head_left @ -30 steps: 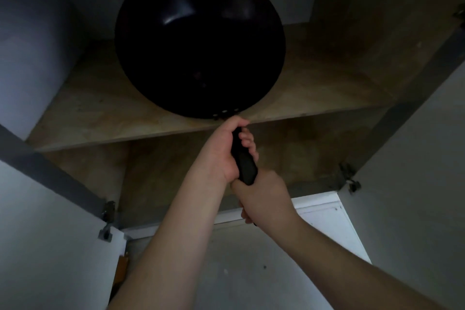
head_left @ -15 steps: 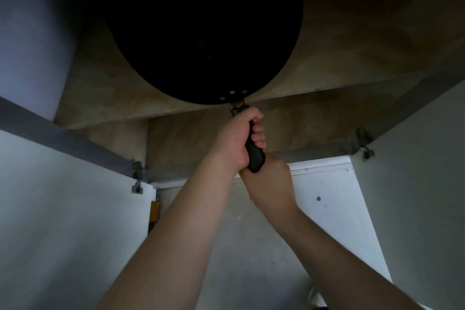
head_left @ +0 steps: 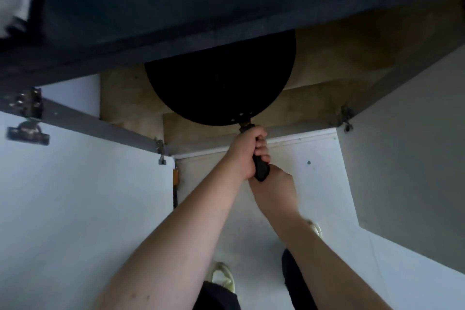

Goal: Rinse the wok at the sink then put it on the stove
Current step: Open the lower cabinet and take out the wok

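Wok: we have the black wok (head_left: 221,83) out in front of the open cabinet, its dark round body facing us and its upper part hidden behind the dark counter edge (head_left: 176,15) that runs across the top of the view.
Handle: the black handle (head_left: 260,167) comes off the wok's lower rim past a small brass-coloured collar and points down toward us.
Left hand: our left hand (head_left: 247,152) is wrapped round the upper part of the handle, just below the collar, fingers curled tight across the front.
Right hand: our right hand (head_left: 275,189) sits directly below the left, touching it, clamped round the end of the handle; only its back and wrist show, so the fingers themselves are hidden.
Arms: both forearms reach forward and meet at the handle, left arm in from the lower left, right arm in from the lower right.
Cabinet: the brown wooden shelf (head_left: 334,63) lies behind the wok; whether the wok touches it, we cannot tell.
Doors: the left door (head_left: 75,196) and the right door (head_left: 402,153) stand swung open on either side, with metal hinges (head_left: 27,118) on the left frame.
Floor: pale floor (head_left: 251,241) under our arms, and our light shoes (head_left: 222,277) peek out beside dark trouser legs.
Picture: dim and slightly blurred at the edges.
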Tool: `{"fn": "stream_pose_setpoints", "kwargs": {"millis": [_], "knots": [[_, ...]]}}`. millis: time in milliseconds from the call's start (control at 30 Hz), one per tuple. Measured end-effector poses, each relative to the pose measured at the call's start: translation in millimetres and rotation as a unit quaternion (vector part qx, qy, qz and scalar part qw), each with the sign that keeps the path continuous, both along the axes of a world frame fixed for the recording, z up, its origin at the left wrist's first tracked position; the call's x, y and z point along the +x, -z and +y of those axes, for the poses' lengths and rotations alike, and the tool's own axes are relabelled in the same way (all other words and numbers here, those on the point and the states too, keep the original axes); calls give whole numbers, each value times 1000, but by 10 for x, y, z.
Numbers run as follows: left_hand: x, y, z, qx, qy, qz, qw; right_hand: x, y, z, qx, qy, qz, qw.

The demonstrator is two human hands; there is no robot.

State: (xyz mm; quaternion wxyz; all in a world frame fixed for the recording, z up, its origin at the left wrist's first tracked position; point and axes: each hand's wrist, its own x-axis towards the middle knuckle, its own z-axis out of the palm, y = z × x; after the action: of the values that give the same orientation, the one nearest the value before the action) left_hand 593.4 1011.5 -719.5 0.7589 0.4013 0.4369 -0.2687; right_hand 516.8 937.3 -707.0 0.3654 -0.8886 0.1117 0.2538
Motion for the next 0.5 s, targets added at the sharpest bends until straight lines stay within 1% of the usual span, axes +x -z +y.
{"fn": "stream_pose_setpoints", "kwargs": {"millis": [67,100,167,233,333,433,500], "knots": [[-114,-183,-11,7,6,22,1000,-108,-255,-6,-10,-15,5,1000],[-190,-266,-18,8,10,35,999,-168,-378,-12,-27,-39,11,999],[-342,-376,-54,2,17,56,998,-312,-507,-14,-45,-67,20,997],[-527,-512,-86,-10,20,79,997,-493,-699,-62,-49,-58,53,996],[-846,-690,-159,-30,26,102,994,-850,-941,-136,-10,31,110,993],[-1145,-914,-211,-49,29,125,991,-1112,-1169,-187,-18,30,153,988],[-1343,-1063,-231,-58,31,141,988,-1259,-1359,-187,-49,12,166,985]]}}
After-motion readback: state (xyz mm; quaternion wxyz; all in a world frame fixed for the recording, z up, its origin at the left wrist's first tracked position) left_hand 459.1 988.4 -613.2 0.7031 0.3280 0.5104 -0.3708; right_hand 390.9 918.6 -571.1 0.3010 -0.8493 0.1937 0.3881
